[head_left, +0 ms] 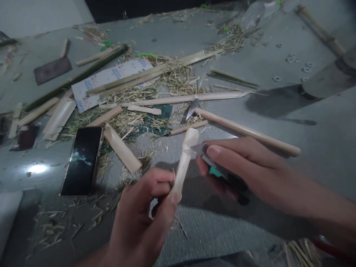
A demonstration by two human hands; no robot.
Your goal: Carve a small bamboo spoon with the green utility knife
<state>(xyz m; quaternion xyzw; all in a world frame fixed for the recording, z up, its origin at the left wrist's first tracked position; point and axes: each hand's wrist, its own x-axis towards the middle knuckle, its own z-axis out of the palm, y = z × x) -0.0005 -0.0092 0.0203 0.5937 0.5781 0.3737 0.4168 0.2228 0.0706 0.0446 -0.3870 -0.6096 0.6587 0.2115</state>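
Note:
Held upright and slightly tilted between the thumb and fingers of my left hand (148, 207) is a pale carved wooden piece (183, 168), with a notch cut below its squared top end. My right hand (244, 167) is closed around a utility knife (214, 168) with a black and green handle. Its blade touches the wood at the notch. Behind the carved piece, a thin wooden-handled tool (189, 128) and a longer round stick with a metal blade (247, 131) lie on the surface. A similar small carved piece (144, 109) rests among the shavings.
A phone (82, 161) lies to the left, beside a bamboo strip (122, 148). Shavings (180, 79) cover the middle over a printed paper sheet (111, 79). A dark green bamboo length (75, 76) crosses behind. Several metal washers (292, 58) and a grey cylinder (328, 79) are at right.

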